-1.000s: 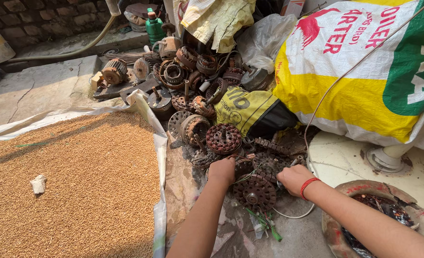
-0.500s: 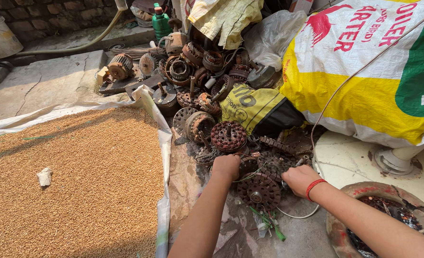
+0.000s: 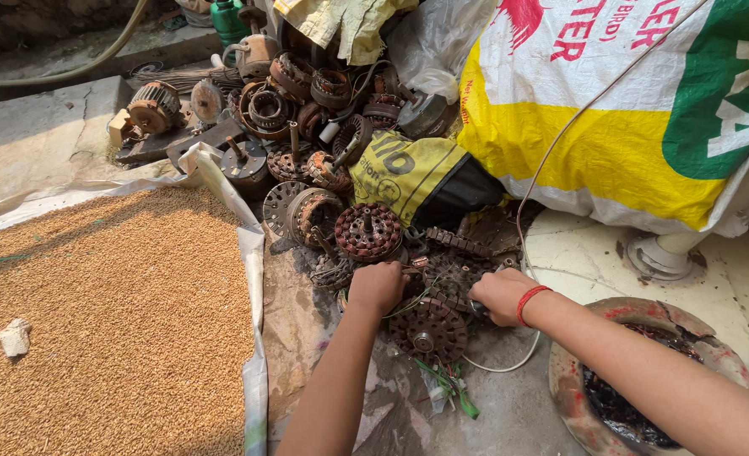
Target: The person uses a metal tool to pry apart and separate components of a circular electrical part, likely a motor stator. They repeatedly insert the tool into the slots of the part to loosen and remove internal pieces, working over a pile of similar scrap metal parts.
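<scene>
Because both hands are buried in a heap of rusty motor parts on the ground, the plainest risk is a cut or a scrape. The left hand (image 3: 378, 287) is curled shut into a fist on something in the pile, though what it grips is hidden under the knuckles. The right hand (image 3: 499, 295), with a red band at the wrist, is likewise closed on a piece I cannot make out. Between and just below them lies a round rusty rotor (image 3: 429, 331), touching the tangle of parts that both hands work in. Its toothed rim and the thin wire strands around it could snag a finger if either hand pulls hard or slips.

A second rotor (image 3: 367, 230) stands just beyond the left hand, with more rusty coils and housings stacked behind it; a sharp tug below could, I judge, bring some of these rolling down onto the fingers. A thin white cable (image 3: 522, 228) loops past the right hand and may catch on the wrist.

To the left, spread grain (image 3: 104, 329) lies on a plastic sheet (image 3: 254, 279) whose edge runs close to the pile, so loose scrap could tumble into it. A yellow bag (image 3: 408, 169) and a large printed sack (image 3: 627, 118) hem the heap in behind, and a clay pot (image 3: 636, 380) sits under the right forearm.
</scene>
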